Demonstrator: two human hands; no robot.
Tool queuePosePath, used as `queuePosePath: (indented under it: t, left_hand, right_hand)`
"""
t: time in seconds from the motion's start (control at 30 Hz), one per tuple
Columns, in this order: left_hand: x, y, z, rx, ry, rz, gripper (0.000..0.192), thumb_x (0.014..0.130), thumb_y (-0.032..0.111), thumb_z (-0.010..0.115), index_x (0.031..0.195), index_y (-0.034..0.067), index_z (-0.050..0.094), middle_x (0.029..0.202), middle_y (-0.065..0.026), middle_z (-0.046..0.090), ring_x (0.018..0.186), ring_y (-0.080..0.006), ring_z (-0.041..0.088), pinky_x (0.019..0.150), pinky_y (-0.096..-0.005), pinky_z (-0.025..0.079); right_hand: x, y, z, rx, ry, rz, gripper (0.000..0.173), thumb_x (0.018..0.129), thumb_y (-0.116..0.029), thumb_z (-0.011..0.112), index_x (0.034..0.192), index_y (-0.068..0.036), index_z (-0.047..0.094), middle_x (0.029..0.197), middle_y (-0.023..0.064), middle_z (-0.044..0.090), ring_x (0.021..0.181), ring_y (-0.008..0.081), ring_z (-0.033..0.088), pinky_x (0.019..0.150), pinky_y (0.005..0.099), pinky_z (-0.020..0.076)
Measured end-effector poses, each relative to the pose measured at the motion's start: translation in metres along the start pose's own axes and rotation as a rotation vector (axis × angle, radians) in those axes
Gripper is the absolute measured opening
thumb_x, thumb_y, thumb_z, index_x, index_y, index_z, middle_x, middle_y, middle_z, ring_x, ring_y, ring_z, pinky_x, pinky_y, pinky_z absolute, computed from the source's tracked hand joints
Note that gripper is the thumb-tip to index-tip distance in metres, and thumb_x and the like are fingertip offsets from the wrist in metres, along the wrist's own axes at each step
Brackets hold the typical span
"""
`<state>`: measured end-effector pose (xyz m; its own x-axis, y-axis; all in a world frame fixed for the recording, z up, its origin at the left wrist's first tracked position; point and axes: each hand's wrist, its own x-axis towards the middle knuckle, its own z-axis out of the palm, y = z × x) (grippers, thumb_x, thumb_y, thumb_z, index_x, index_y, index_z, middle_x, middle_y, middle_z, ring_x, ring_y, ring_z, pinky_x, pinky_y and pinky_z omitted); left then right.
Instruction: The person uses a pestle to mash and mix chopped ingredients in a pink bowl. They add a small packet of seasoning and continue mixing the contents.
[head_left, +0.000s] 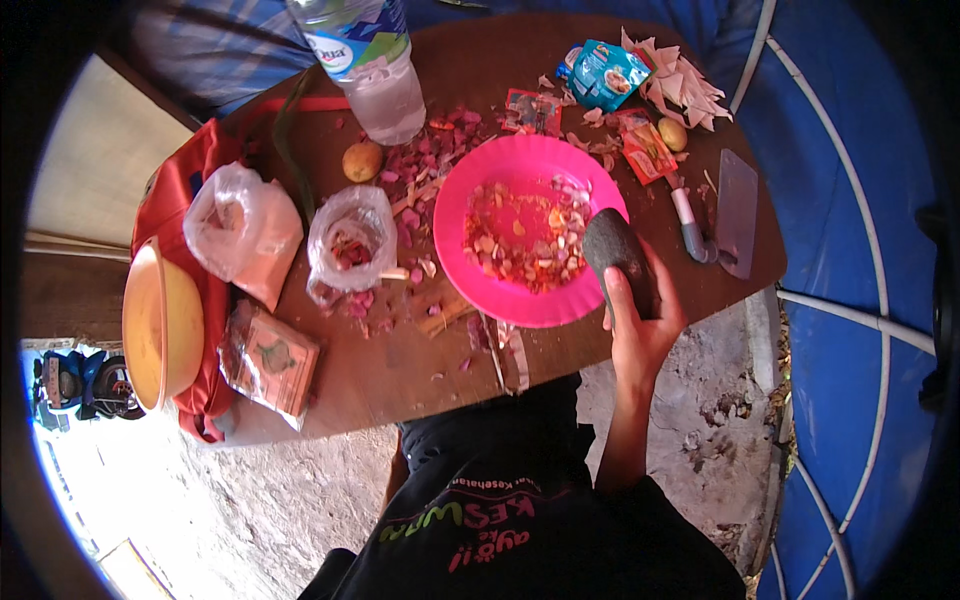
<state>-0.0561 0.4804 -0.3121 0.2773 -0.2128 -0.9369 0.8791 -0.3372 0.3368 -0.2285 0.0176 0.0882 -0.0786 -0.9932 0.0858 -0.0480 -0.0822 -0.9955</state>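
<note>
My right hand (641, 300) grips a dark, rounded stone pestle (616, 244) over the right rim of a pink plastic plate (459, 225). Chopped shallots and red chili (551, 262) form a ring on the plate, with a barer patch in the middle. My left hand is out of view; only a bit of that arm shows beside the black shirt. Left of the plate, a clear plastic bag (381, 232) holds some reddish pieces. Purple shallot skins (450, 142) are strewn around the plate. Below the plate, a knife (493, 349) lies close to the table's near edge.
A large water bottle (386, 97), a bag of pale powder (259, 232), a yellow basin (184, 330) and a wrapped packet (274, 356) stand leftward on the brown table (375, 390). Seasoning sachets (649, 154), a teal pouch (606, 75) and a cleaver (735, 214) lie rightward.
</note>
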Motion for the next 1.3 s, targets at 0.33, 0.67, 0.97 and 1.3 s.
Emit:
queuePosePath:
  t: [0.33,0.67,0.97,1.3]
  left_hand:
    - [-0.018,-0.015,-0.006,-0.229,0.040,-0.165,0.030,0.093,0.012,0.053,0.123,0.017,0.055,0.101,-0.0140,0.056,0.082,-0.0259,0.058,0.069,-0.0340,0.051]
    - [-0.086,-0.035,-0.140,-0.459,0.191,-0.387,0.072,0.078,0.064,0.059,0.140,0.032,0.044,0.146,-0.0122,0.042,0.126,-0.0335,0.045,0.095,-0.0606,0.043]
    - [-0.081,0.068,-0.252,-0.322,0.333,-0.247,0.058,0.080,0.053,0.060,0.117,0.008,0.061,0.107,-0.0155,0.066,0.095,-0.0322,0.064,0.082,-0.0468,0.052]
    - [-0.180,0.181,-0.065,0.411,0.031,-0.094,0.036,0.088,0.031,0.056,0.088,-0.002,0.070,0.090,-0.0222,0.070,0.074,-0.0300,0.069,0.068,-0.0386,0.055]
  right_hand:
    - [0.036,-0.041,0.025,-0.217,-0.138,0.217,0.040,0.088,-0.011,0.072,0.124,0.001,0.060,0.083,0.0019,0.063,0.054,0.0047,0.050,0.045,0.0219,0.0387]
    - [0.038,-0.056,0.060,-0.458,-0.213,0.361,0.043,0.089,-0.019,0.072,0.126,0.000,0.058,0.085,0.0053,0.066,0.049,0.0074,0.052,0.042,0.0214,0.0387]
    - [0.016,-0.041,0.089,-0.639,0.004,0.325,0.039,0.089,-0.027,0.073,0.119,-0.003,0.064,0.083,0.0031,0.067,0.049,0.0069,0.052,0.040,0.0215,0.0393]
    - [0.023,-0.074,0.072,-0.565,0.064,0.511,0.042,0.088,-0.033,0.073,0.114,-0.001,0.065,0.088,0.0069,0.069,0.058,0.0122,0.064,0.046,0.0237,0.0512]
